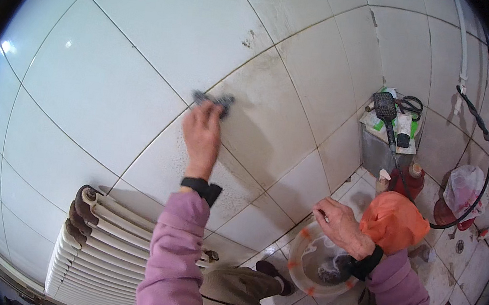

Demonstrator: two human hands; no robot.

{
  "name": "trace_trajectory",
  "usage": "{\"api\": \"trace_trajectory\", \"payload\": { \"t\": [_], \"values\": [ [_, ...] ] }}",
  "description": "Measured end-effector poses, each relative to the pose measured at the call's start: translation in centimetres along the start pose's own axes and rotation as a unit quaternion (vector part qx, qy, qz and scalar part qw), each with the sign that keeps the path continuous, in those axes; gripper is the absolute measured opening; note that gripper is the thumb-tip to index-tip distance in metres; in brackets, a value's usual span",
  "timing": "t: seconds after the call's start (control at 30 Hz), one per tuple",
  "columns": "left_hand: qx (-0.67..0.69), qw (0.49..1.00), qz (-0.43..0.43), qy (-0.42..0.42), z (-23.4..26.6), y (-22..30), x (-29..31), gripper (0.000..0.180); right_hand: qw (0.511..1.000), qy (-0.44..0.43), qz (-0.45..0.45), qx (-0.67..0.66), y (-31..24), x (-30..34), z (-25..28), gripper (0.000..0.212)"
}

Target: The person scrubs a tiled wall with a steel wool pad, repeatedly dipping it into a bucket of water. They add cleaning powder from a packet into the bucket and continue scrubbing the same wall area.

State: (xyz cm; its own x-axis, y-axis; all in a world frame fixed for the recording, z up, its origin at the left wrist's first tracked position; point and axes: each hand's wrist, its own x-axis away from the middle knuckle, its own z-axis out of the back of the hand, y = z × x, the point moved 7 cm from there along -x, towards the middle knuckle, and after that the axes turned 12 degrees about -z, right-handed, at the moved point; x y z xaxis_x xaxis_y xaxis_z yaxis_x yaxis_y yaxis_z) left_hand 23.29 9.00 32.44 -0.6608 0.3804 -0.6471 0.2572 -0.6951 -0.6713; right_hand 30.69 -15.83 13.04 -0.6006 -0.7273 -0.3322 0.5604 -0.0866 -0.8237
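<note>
My left hand [203, 133] presses a crumpled grey cloth [226, 103] against the white tiled wall [144, 29], close to where several grout lines meet. Its fingers are closed over the cloth, whose ends stick out on both sides. Around it the tiles carry brownish stains. Lower and to the right, my right hand [344, 227] hangs in the air above a pale round basin [297, 271] with orange marks on its rim. Those fingers are curled in, and nothing shows in them. Inside the basin lies a dark grey clump [332, 268] in what looks like water.
A white radiator [109, 245] stands at lower left. Beside my right wrist is an orange bag-like thing [395, 222]. In the corner, a stand [375, 151] bears a black hairbrush [385, 111] and scissors [410, 105]. A black hose [487, 172] hangs at right, near a plastic bag [466, 189].
</note>
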Motion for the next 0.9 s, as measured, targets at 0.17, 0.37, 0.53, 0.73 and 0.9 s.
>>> {"api": "trace_trajectory", "payload": {
  "t": [0.17, 0.37, 0.53, 0.73, 0.9],
  "values": [
    [0.108, 0.968, -0.115, -0.193, -2.5, 9.0, 7.5, 0.035, 1.0, -0.005, -0.007, -0.002, 0.1, 0.4, 0.3, 0.008],
    [0.016, 0.998, 0.026, -0.05, 0.3, 1.0, 4.0, 0.035, 1.0, 0.01, -0.014, 0.004, 0.6, 0.4, 0.9, 0.008],
    [0.045, 0.996, -0.016, -0.073, -1.9, 4.7, 6.3, 0.031, 1.0, 0.015, 0.005, 0.004, 0.5, 0.1, 0.6, 0.008],
    [0.134, 0.958, -0.124, -0.22, -4.8, 13.3, 12.5, 0.035, 1.0, 0.017, -0.003, 0.005, 0.4, 0.2, 0.6, 0.008],
    [0.05, 0.995, 0.046, -0.076, -1.6, 4.3, 8.2, 0.032, 1.0, 0.024, -0.003, 0.007, 0.6, 0.1, 0.7, 0.007]
  ]
}}
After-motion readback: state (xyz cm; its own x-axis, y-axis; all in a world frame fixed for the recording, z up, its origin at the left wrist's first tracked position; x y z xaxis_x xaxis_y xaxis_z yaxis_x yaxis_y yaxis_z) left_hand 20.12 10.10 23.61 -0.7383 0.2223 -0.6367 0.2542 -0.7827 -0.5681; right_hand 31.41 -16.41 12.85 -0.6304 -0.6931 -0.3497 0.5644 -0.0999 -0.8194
